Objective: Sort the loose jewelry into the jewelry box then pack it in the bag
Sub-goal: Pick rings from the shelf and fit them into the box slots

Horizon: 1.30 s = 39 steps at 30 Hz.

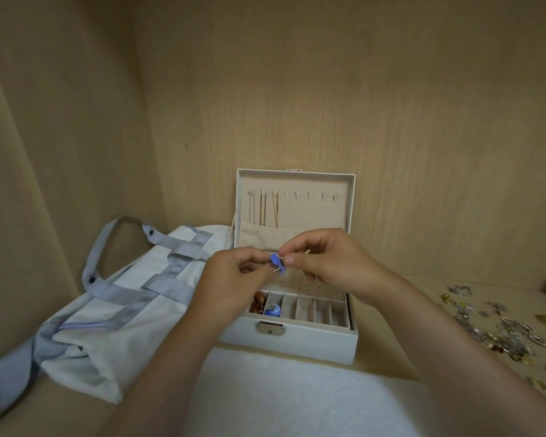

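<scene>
A white towel lies in the foreground, and two forearms reach over it to an open box on a wooden shelf. Above the box's tray, the left hand and the right hand meet, both with curled fingers pinching a small blue card. The card appears to carry silver earrings, though they are too small to make out.

The sorting looks well begun but far from finished. A few chains already hang from hooks in the raised lid. Amber stones and a blue piece fill the two leftmost slots, while the slots to their right look unfilled. The dotted earring panel also looks bare.

A scatter of loose jewelry waits on the shelf, well to the right of the box. The bag lies on its side just left of the box. Packing the box into the bag has not yet been done.
</scene>
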{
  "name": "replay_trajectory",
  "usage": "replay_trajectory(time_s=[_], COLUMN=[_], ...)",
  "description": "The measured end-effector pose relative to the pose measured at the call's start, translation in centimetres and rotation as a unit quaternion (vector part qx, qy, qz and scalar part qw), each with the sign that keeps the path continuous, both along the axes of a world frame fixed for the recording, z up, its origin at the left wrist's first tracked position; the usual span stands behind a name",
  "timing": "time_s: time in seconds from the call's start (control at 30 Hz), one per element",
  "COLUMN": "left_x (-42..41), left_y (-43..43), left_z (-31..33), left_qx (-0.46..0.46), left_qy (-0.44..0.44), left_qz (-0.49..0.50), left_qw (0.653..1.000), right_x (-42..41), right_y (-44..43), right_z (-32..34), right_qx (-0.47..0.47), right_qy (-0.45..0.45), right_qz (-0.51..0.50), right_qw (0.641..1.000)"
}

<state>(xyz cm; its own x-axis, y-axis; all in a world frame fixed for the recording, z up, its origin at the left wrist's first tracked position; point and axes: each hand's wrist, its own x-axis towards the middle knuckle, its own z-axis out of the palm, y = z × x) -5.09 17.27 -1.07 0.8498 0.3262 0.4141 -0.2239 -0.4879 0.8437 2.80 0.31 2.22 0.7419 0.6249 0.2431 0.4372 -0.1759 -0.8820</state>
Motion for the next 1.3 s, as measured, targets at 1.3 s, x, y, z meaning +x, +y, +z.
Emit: replay_trajectory(time_s=[1.3], left_x=[0.6], left_y=[1.9], left_z=[-1.7], left_qx=[0.259], left_qy=[0.133], left_qz=[0.001], left_qw=[0.957], right_x=[0.9], right_y=[0.8], right_z=[-2.3], right_qx=[-0.191], right_qy=[-0.182], right_qz=[-0.003], right_qw=[0.965])
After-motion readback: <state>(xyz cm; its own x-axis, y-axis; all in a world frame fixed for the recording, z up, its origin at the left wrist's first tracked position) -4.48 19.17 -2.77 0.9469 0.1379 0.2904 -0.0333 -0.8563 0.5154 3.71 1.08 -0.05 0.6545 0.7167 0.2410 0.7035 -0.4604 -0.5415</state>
